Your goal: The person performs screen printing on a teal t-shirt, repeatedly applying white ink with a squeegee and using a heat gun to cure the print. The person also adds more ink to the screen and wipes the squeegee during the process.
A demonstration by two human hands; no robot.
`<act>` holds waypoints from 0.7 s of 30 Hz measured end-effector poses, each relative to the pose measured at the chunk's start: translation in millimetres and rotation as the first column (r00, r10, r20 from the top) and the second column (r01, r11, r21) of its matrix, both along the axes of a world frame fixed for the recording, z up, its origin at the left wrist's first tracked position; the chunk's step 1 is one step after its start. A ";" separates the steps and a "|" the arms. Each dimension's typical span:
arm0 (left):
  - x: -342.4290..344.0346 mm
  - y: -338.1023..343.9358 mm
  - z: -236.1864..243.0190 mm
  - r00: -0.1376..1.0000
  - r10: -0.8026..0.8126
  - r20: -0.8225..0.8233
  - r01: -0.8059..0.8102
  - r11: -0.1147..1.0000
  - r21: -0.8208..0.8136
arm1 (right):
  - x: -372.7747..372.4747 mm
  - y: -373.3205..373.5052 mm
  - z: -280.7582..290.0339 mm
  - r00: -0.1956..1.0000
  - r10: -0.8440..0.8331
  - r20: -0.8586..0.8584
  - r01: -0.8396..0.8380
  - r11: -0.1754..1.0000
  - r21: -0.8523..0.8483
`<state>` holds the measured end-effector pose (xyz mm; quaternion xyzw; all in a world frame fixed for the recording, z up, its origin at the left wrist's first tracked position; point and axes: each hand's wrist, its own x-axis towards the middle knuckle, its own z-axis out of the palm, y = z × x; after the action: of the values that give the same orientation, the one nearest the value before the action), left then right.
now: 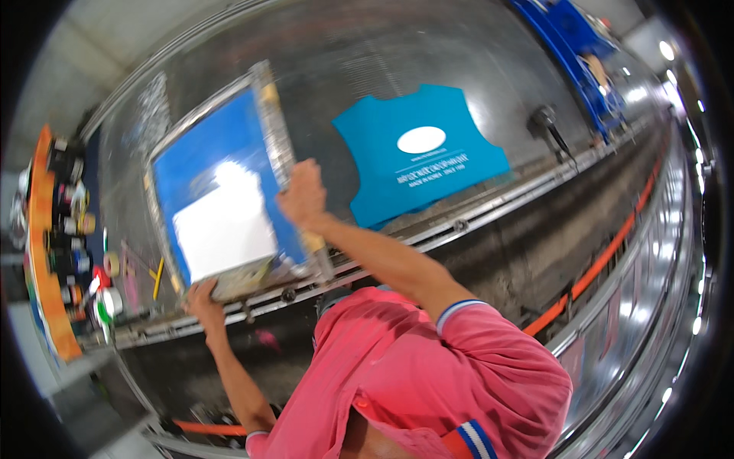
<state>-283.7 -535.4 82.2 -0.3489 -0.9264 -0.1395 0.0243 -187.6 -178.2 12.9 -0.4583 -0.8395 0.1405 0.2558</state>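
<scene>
A screen printing frame (273, 122), its edges wrapped in worn silvery tape, lies slanted over the dark table. Its mesh is blue, with a large white area toward the near end. My right hand (303, 195) is closed round the frame's right side. At the near left corner, my left hand (203, 304) grips the frame's edge, its fingers partly hidden and slightly blurred. Flat on the table to the right of the frame is a teal sleeveless garment piece (386, 122), bearing a white oval and white lettering.
Bottles and jars stand along an orange-edged shelf (44, 268) at the left. Near it are a yellow pencil (158, 278) and a tape roll (112, 301). A black-handled tool (546, 118) and a blue metal rack (569, 34) sit farther right. A metal rail (489, 216) borders the table.
</scene>
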 end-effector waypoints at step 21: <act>4.0 -126.7 -7.5 0.985 0.151 -0.077 -0.158 0.984 -0.087 | 11.7 -113.6 50.5 0.950 0.214 -0.229 -0.305 0.803 -0.512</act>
<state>-279.7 -662.1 74.6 -0.2812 -0.9548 -0.0815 0.0514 -175.8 -291.8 63.4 -0.3794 -0.7970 0.4416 0.1608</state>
